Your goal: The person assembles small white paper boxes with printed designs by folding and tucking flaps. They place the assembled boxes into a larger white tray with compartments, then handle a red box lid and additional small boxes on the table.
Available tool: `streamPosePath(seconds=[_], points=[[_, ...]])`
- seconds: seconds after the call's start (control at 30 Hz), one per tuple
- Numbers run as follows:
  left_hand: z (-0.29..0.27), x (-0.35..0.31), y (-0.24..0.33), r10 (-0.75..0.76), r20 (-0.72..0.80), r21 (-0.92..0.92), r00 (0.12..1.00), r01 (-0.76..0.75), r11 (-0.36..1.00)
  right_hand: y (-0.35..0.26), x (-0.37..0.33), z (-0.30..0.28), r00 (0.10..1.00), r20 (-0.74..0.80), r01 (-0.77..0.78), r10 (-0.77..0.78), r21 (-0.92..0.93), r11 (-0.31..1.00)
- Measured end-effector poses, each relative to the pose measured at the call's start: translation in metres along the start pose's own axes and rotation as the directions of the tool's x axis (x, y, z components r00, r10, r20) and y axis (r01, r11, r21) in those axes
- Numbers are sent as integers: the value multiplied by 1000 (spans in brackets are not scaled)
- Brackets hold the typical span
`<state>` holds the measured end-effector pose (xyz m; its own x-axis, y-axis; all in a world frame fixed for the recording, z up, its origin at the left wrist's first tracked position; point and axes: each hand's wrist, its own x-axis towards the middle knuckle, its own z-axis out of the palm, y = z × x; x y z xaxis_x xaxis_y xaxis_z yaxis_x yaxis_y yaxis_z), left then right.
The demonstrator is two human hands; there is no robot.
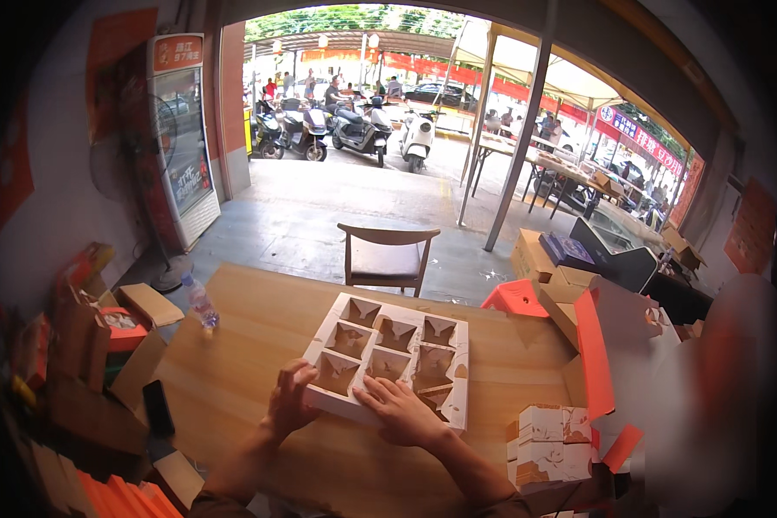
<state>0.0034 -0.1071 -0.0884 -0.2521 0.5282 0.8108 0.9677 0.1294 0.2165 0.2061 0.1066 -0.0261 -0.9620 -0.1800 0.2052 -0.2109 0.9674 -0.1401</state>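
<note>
White box: it lies flat on the wooden table (224, 345), right in front of the person. The white box (390, 348) has thin walls inside that make rows of square holes. The holes that I can see into have nothing in them but bare brown card.
Box's turn: it sits a bit crooked, with its near right corner closer to the person than its near left one. It looks about as wide as it is deep, so I cannot tell which side is long.
Left hand: the left hand (290, 401) is at the near left corner, with the fingers bent by the box's edge. I cannot tell if its grip pinches the card.
Right hand: the right hand (400, 413) comes over the near edge. Its fingers lie on top, a little apart, by the near holes. The thumb is hidden, so I cannot tell if this grip squeezes.
Which is nearer: both hands are right at the box, which lies ahead of them. The right hand reaches closer to its middle.
Left side: a clear bottle (200, 302) stands on the table, and a black phone (157, 408) lies near its edge.
Right side: small white boxes (551, 445) stand in a pile, well apart from the big one.
Far side: a wooden chair (386, 257) stands past the table.
</note>
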Motion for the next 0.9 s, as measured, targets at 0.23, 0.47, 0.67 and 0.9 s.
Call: streamPosePath(seconds=[0.23,0.47,0.67,0.9], points=[[26,-23,-32,-626,186,-680,757,559,474,4,-1,-12,1000,-2,7,-7,102,995],[26,-25,-54,-466,613,-786,638,550,-282,4,-3,5,997,72,-11,6,69,998],[17,-24,-77,-517,640,-768,569,450,-456,-7,-5,24,992,127,0,-7,53,999],[14,-31,-97,-652,586,-644,481,765,-15,-23,-11,47,987,133,82,-87,41,996]])
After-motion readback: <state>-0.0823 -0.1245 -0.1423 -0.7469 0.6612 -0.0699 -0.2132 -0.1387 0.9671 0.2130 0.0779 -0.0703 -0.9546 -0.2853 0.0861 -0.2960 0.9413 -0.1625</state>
